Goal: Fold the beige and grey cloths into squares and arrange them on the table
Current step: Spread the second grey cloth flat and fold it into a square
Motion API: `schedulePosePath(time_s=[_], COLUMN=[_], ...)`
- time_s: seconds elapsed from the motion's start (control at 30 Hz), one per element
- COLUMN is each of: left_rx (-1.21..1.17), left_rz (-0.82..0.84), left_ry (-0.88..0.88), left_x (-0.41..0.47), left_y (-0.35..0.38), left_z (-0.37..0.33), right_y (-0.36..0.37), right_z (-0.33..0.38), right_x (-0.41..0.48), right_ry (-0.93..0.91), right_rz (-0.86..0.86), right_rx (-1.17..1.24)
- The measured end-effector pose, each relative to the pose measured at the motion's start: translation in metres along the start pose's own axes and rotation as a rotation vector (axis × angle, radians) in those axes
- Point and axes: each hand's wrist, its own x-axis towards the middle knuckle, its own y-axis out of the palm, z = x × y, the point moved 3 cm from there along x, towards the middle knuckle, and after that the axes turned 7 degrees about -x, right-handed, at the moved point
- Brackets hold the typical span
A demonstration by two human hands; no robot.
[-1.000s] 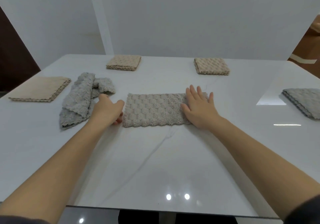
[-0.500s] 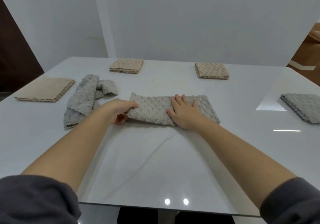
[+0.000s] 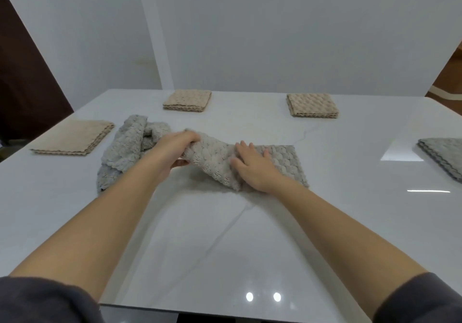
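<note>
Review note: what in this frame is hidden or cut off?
Head view: fingertips of the left hand, under the lifted end of the centre cloth.
Head view: middle of the centre cloth, covered by the right hand.
Head view: the folded grey cloth, cut off by the right frame edge.
Head view: part of the crumpled grey cloth, behind the left forearm.

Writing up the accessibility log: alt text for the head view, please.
A person's left hand holds the left end of a half-folded cloth raised while the right hand presses on its middle, on a white table. A crumpled grey cloth lies to its left; three folded beige cloths and a folded grey cloth sit farther out.
</note>
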Motion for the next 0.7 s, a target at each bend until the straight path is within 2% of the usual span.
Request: schedulePosePath(time_s=[0.1,0.2,0.27,0.33,0.4,0.47,0.5,0.6,0.7], left_rx=[0.015,-0.014,-0.093,-0.162,-0.120,0.093,0.219,0.542,0.776], left_rz=[0.071,0.125,0.205,0.244,0.135,0.014,0.014,0.177,0.302], left_ry=[0.030,0.049,0.013,-0.014,0.082,0.288,0.379,0.508,0.506], left_x=[0.000,-0.003,-0.008,-0.009,-0.004,0.004,0.007,0.014,0.016], left_y=[0.019,0.048,0.071,0.087,0.092,0.092,0.094,0.110,0.123], left_z=[-0.020,-0.033,-0.036,-0.032,-0.024,-0.011,-0.004,0.017,0.032], right_y=[-0.019,-0.026,-0.026,-0.028,-0.032,-0.035,-0.035,-0.039,-0.045], right_z=[-0.008,-0.019,-0.023,-0.025,-0.034,-0.045,-0.050,-0.057,-0.064], right_x=[-0.010,-0.009,-0.005,-0.007,-0.010,-0.013,-0.014,-0.018,-0.023], right_ry=[0.067,0.190,0.294,0.288,0.269,0.292,0.301,0.311,0.346], right_rz=[-0.152,-0.183,-0.099,0.056,0.136,0.153,0.155,0.149,0.140], right_rx=[0.437,0.855,1.352,1.798,2.055,2.115,2.089,1.922,1.681])
